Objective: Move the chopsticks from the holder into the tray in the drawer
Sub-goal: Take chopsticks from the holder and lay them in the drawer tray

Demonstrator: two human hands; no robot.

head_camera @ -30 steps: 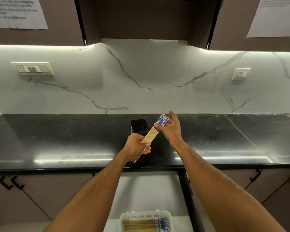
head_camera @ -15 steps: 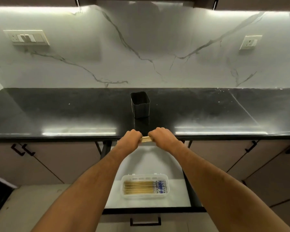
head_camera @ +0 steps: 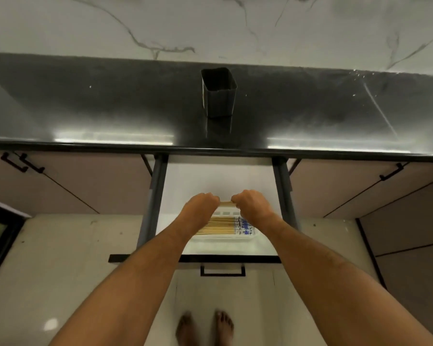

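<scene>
A bundle of wooden chopsticks (head_camera: 226, 203) is held level between my two fists, only a short stretch showing between them. My left hand (head_camera: 202, 203) grips one end and my right hand (head_camera: 251, 202) grips the other, just above the white tray (head_camera: 245, 238) in the open drawer (head_camera: 218, 178). Several chopsticks (head_camera: 220, 226) with blue-patterned ends lie side by side in the tray. The black square holder (head_camera: 218, 92) stands on the dark counter (head_camera: 98, 108) behind, and I see no chopsticks in it.
The drawer's dark side rails (head_camera: 153, 196) flank the tray, and its front panel with a black handle (head_camera: 222, 270) is nearest me. Closed cabinet doors with black handles (head_camera: 23, 163) lie left and right. My bare feet (head_camera: 205, 325) stand on the light floor.
Both hands have carried the chopstick bundle from the counter's front edge down over the drawer to just above the tray. The camera has tilted further down.
</scene>
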